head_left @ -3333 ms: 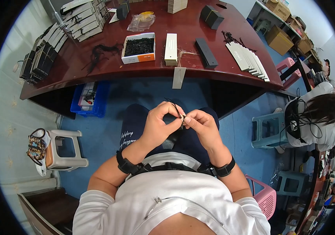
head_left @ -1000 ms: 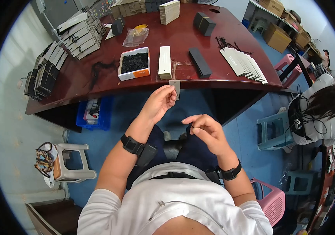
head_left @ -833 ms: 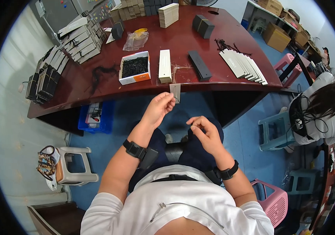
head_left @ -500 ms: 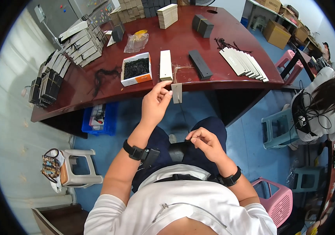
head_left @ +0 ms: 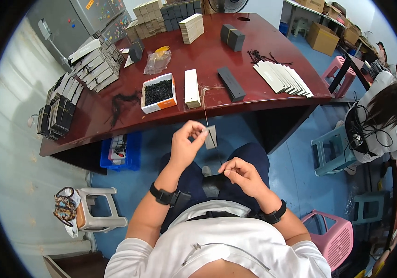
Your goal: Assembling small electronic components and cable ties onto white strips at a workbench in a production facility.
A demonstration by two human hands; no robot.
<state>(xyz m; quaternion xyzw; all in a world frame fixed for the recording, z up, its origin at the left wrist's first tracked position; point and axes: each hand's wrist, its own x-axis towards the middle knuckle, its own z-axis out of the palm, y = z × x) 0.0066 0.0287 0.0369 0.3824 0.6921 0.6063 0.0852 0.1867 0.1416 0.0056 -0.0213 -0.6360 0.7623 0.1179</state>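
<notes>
Past the table's front edge, a pale rectangular card [head_left: 212, 138] is at the fingertips of my left hand [head_left: 188, 144]. Thumb and forefinger are pinched together at the card's upper left edge. A thin dark cord runs down from the card toward my right hand [head_left: 244, 173], whose fingers are pinched on it above my lap. From the tabletop a thin pale cord or wire [head_left: 205, 104] comes over the edge toward the card; how they join is too small to tell. Nearest on the table are a stack of pale cards [head_left: 192, 88] and a box of black cords [head_left: 158, 92].
A black card stack [head_left: 231, 84] and fanned pale cards [head_left: 282, 78] lie on the red table [head_left: 263, 34]. Banded stacks fill its left end. A blue bin [head_left: 131, 153] stands beneath it. Stools flank me, and another person [head_left: 381, 113] sits at the right.
My left hand and the card have come down toward my lap, away from the table edge. My right hand stays nearly in place, pinching the dark cord. The view has shifted slightly.
</notes>
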